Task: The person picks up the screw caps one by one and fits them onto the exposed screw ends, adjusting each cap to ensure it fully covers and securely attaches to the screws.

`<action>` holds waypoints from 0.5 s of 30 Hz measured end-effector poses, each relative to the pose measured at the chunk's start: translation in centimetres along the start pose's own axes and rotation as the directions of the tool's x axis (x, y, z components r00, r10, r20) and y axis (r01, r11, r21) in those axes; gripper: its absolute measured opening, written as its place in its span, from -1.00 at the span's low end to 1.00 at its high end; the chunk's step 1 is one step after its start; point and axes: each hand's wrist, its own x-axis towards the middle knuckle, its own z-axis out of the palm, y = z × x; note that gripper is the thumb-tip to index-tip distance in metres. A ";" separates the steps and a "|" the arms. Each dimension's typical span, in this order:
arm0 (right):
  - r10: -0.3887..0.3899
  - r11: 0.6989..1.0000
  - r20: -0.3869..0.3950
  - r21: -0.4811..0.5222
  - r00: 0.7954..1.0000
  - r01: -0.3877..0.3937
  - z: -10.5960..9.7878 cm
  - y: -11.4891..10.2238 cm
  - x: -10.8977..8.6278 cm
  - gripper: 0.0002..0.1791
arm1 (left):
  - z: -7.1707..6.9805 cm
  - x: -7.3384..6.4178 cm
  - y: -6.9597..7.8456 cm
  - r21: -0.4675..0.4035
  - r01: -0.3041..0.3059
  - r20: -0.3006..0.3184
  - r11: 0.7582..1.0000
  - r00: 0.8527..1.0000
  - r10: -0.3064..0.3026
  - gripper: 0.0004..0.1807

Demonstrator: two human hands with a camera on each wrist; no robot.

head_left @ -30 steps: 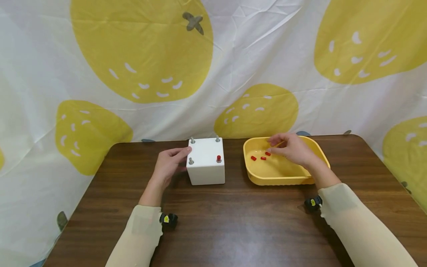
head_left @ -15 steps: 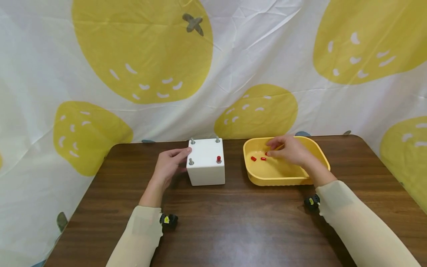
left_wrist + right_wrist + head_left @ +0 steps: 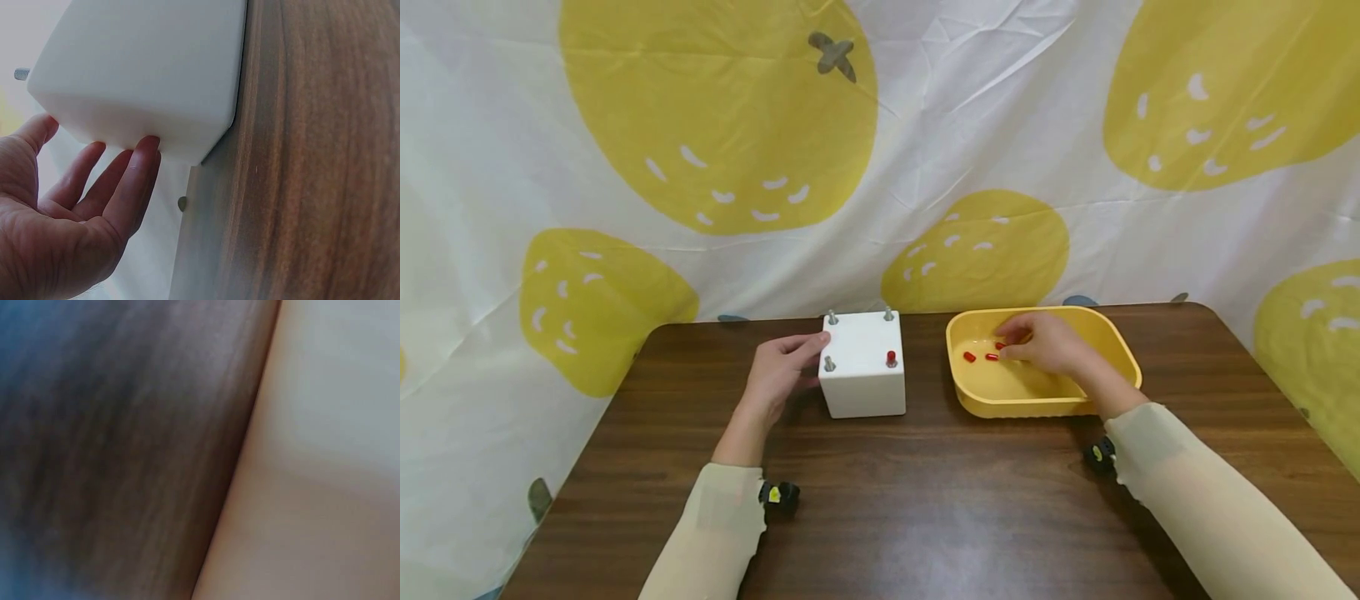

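Observation:
A white box stands on the table, with metal threaded studs at its top corners. A small red cap sits on the near right stud. My left hand rests against the box's left side; in the left wrist view its fingertips touch the white wall, thumb near the top edge. Inside the yellow tray, my right hand reaches down with thumb and fingers apart, close to small red caps. Another red cap lies farther left. The right wrist view is too blurred to show the fingers.
The brown wooden table carries the box and, to its right, the tray. A white curtain with yellow fruit prints hangs right behind the table's back edge. Each wrist wears a small black camera.
My right hand has come down and nearer within the tray, its thumb now beside the middle red cap. The left hand and the box have stayed put.

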 end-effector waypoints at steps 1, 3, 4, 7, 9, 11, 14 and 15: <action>-0.001 1.000 0.001 -0.008 1.000 0.001 0.0 0.0 0.0 -0.64 | 0.0 0.0 0.0 0.000 0.000 0.000 1.000 1.000 0.000 -0.32; -0.003 1.000 0.001 -0.030 1.000 0.003 0.1 0.0 0.1 -0.65 | 0.0 0.0 0.0 0.004 0.002 -0.001 1.000 1.000 -0.002 -0.32; -0.004 0.999 0.001 -0.038 1.000 0.004 0.2 0.0 0.1 -0.66 | 0.0 0.0 0.0 0.005 0.003 -0.001 1.000 1.000 -0.003 -0.32; -0.007 0.999 0.006 -0.053 1.000 0.007 0.3 0.0 0.1 -0.67 | 0.0 0.0 0.0 0.007 0.003 -0.001 1.000 1.000 -0.003 -0.32; -0.008 0.998 0.009 -0.059 1.000 0.008 0.5 -0.1 0.2 -0.69 | 0.0 0.0 0.1 0.007 0.002 0.000 1.000 1.000 -0.002 -0.32; -0.016 0.998 0.011 -0.064 1.000 0.017 0.6 -0.1 0.3 -0.73 | 0.0 0.0 0.1 0.006 -0.002 0.002 1.000 1.000 0.002 -0.32; -0.026 0.997 0.012 -0.072 1.000 0.027 0.6 -0.1 0.4 -0.80 | 0.0 -0.1 0.1 0.005 -0.010 0.004 1.000 1.000 0.010 -0.32; -0.030 0.997 0.012 -0.076 0.999 0.030 0.7 -0.1 0.4 -0.82 | 0.0 -0.1 0.1 0.005 -0.012 0.004 1.000 1.000 0.012 -0.32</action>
